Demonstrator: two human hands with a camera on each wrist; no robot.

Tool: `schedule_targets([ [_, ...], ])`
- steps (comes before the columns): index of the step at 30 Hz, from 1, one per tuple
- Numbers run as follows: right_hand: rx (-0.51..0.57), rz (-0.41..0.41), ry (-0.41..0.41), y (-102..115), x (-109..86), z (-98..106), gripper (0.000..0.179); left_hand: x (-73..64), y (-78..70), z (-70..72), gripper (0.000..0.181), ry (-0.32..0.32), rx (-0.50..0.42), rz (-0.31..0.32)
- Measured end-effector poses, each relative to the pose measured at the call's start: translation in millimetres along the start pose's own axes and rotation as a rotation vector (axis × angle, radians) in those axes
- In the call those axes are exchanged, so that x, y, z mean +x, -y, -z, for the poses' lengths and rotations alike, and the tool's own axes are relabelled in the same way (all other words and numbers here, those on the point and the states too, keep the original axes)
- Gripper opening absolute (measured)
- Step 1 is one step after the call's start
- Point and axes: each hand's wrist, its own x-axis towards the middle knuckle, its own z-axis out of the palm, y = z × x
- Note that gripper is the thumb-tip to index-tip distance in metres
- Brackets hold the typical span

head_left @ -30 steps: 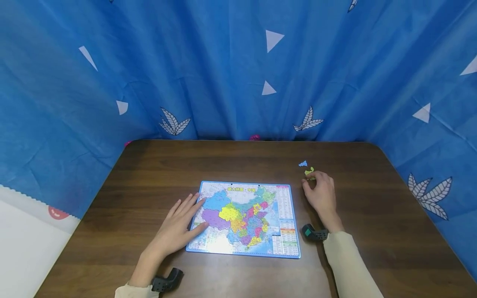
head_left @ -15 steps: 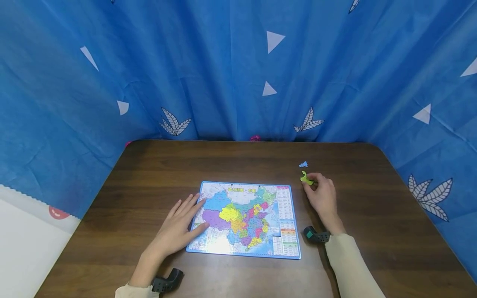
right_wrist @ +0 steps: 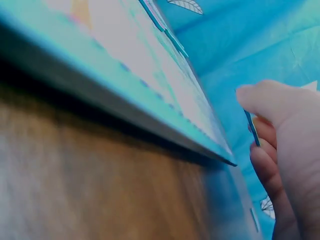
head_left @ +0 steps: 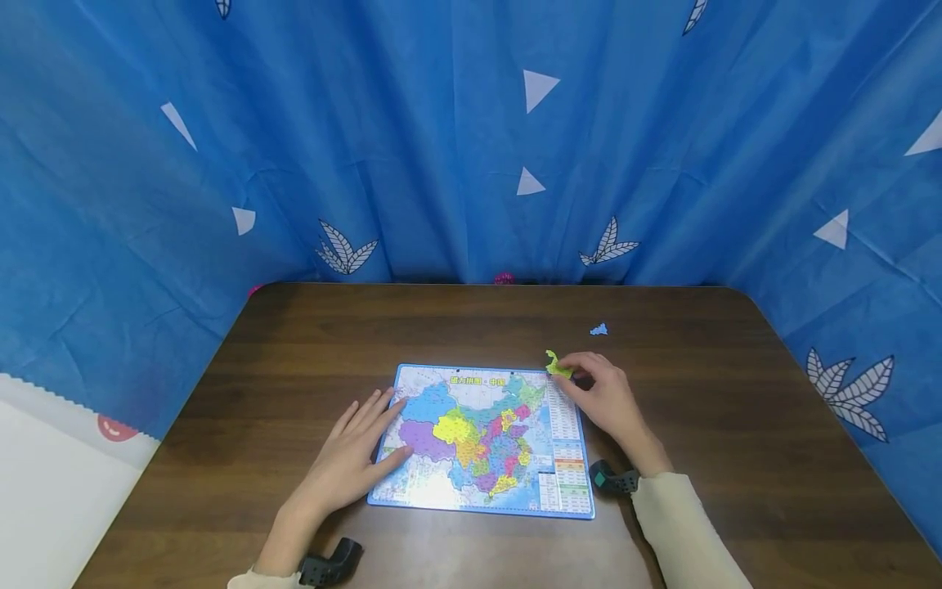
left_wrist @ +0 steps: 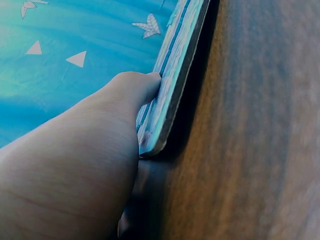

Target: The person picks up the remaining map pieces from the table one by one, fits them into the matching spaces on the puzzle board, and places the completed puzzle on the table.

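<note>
A map puzzle board (head_left: 427,487) with a blue rim and brightly coloured regions lies on the table. My left hand (head_left: 352,452) rests with spread, straight fingers on its left side; in the left wrist view the thumb (left_wrist: 142,86) presses on the board's face near its edge. Between thumb and fingers my right hand (head_left: 605,396) pinches a yellow-green puzzle piece (head_left: 555,365), over the board's top right corner. The right wrist view shows that piece (right_wrist: 252,126) edge-on as a thin sliver, raised beyond the board's edge (right_wrist: 165,117).
A small blue puzzle piece (head_left: 599,329) lies on the brown wooden table (head_left: 331,327), behind the board to the right. A blue curtain (head_left: 441,147) hangs along the table's back and sides. White cloth (head_left: 59,474) shows at the left.
My right hand has picked up the yellow-green puzzle piece from near the blue one and carried it left to the board's top right corner. The left hand stays on the board.
</note>
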Motion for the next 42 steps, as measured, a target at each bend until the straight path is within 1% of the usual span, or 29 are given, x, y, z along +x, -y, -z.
schedule_targets([
  [9,0.022,0.008,0.131,17.3,1.9,-5.2,0.022,-2.6,1.6,-2.8,0.074,-0.042,0.016,-0.024],
  [16,0.013,0.04,0.217,20.9,0.9,-16.4,0.022,-2.4,2.3,-3.4,0.074,-0.034,-0.001,-0.02],
  [21,0.019,0.041,0.251,20.2,-0.3,-19.8,0.021,-2.6,1.4,-2.3,0.074,-0.012,-0.019,0.001],
  [25,0.03,0.068,0.261,19.1,0.5,-20.5,0.019,-3.1,0.5,-1.1,0.074,-0.026,-0.019,-0.003],
  [27,0.031,0.089,0.248,17.3,1.5,-20.5,0.021,-3.4,0.1,-0.4,0.074,-0.036,-0.014,-0.009],
  [28,0.025,0.094,0.228,15.5,2.1,-20.2,0.022,-3.7,-0.1,-0.2,0.074,-0.035,-0.012,-0.007],
  [30,0.017,0.098,0.161,10.2,4.0,-18.5,0.024,-3.7,-0.7,0.3,0.074,-0.029,-0.011,-0.005],
  [31,0.012,0.096,0.113,6.5,5.3,-17.0,0.025,-3.7,-0.9,0.4,0.074,-0.021,-0.007,0.002],
  [34,-0.024,0.053,-0.038,-8.1,9.4,-10.6,0.028,-3.0,-1.7,0.8,0.075,0.004,-0.012,0.015],
  [35,-0.036,0.034,-0.076,-13.6,10.9,-8.2,0.03,-2.6,-1.9,0.9,0.075,0.008,-0.011,0.018],
  [37,-0.069,-0.012,-0.125,-23.9,14.0,-3.6,0.034,-1.6,-1.7,0.7,0.075,0.009,-0.005,0.016],
  [39,-0.11,-0.052,-0.129,-32.7,18.1,0.1,0.039,-0.3,-1.1,0.4,0.074,-0.005,0.001,0.0],
  [40,-0.141,-0.072,-0.112,-36.3,19.7,1.0,0.042,-0.3,-0.7,0.0,0.074,-0.011,0.006,-0.005],
  [42,-0.199,-0.103,-0.053,-41.4,22.8,1.9,0.046,-0.6,0.1,-0.4,0.074,-0.021,0.008,-0.015],
])
